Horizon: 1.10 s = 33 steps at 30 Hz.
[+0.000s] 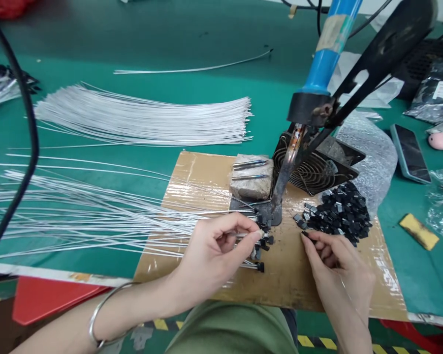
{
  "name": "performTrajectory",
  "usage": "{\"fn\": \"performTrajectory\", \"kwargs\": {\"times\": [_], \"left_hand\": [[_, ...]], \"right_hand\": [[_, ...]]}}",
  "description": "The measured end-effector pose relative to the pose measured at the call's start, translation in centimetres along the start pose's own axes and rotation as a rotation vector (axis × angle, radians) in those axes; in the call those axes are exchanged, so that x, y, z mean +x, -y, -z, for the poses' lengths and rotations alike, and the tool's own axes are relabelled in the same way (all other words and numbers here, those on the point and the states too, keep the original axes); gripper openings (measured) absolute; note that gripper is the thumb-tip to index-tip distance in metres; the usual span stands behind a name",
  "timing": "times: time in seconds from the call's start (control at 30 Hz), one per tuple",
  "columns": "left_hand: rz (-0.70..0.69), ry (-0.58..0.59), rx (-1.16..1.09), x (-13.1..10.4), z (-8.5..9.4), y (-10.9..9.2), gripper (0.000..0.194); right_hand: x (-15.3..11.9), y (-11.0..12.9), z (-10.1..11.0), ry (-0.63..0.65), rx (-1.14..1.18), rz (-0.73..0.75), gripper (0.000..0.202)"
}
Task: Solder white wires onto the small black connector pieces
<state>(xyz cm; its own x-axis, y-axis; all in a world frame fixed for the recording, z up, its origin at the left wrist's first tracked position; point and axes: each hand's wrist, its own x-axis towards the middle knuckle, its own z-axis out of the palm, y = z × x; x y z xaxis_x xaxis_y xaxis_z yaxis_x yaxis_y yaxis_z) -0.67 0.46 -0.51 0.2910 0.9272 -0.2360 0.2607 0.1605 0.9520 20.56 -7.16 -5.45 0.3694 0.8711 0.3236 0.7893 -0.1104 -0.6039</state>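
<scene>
My left hand (221, 250) is closed in a pinch over the ends of loose white wires (96, 216); what sits between its fingertips, if anything, is too small to make out. Black connectors (259, 267) cap several of these wires just beyond the fingers. At the left edge of a heap of small black connectors (339, 211), my right hand (339, 275) pinches one small black connector (305, 235) between thumb and forefinger. Above and between the hands, a blue-handled soldering iron (291, 152) points down, its tip over a dark pad (276, 216) on the cardboard.
Brown cardboard (280, 285) covers the work spot. A bundle of white wires (143, 118) lies behind. Near the iron are a wrapped block (249, 189) with metal rods and a small fan (310, 172). A phone (409, 152) and yellow sponge (419, 231) lie right; a black cable (31, 128) hangs left.
</scene>
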Motion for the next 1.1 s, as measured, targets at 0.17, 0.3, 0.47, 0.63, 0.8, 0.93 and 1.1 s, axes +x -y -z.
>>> {"fn": "performTrajectory", "kwargs": {"times": [0.17, 0.3, 0.47, 0.63, 0.8, 0.93, 1.1], "left_hand": [[0.006, -0.008, 0.004, -0.1, -0.1, 0.2, 0.016], [0.012, -0.029, 0.008, -0.1, -0.2, 0.2, 0.015], [0.007, -0.038, 0.028, 0.0, 0.0, -0.2, 0.016], [-0.013, -0.018, 0.032, 0.2, 0.0, -0.3, 0.016], [-0.009, -0.005, 0.019, 0.2, 0.1, -0.3, 0.016], [-0.012, -0.007, 0.022, 0.2, 0.0, -0.2, 0.016], [-0.012, -0.016, 0.03, 0.2, 0.1, 0.1, 0.015]], "right_hand": [[0.3, 0.3, -0.3, -0.003, -0.021, -0.007, 0.021], [0.4, 0.4, -0.6, -0.017, -0.04, 0.043, 0.017], [0.2, 0.3, -0.6, -0.012, -0.007, -0.001, 0.013], [-0.5, 1.2, -0.1, -0.053, 0.109, -0.192, 0.018], [-0.6, 2.4, -0.1, -0.07, 0.42, -0.412, 0.022], [-0.4, 2.4, -0.4, -0.019, 0.529, -0.386, 0.017], [-0.2, 2.8, -0.4, 0.014, 0.645, -0.397, 0.011]]}}
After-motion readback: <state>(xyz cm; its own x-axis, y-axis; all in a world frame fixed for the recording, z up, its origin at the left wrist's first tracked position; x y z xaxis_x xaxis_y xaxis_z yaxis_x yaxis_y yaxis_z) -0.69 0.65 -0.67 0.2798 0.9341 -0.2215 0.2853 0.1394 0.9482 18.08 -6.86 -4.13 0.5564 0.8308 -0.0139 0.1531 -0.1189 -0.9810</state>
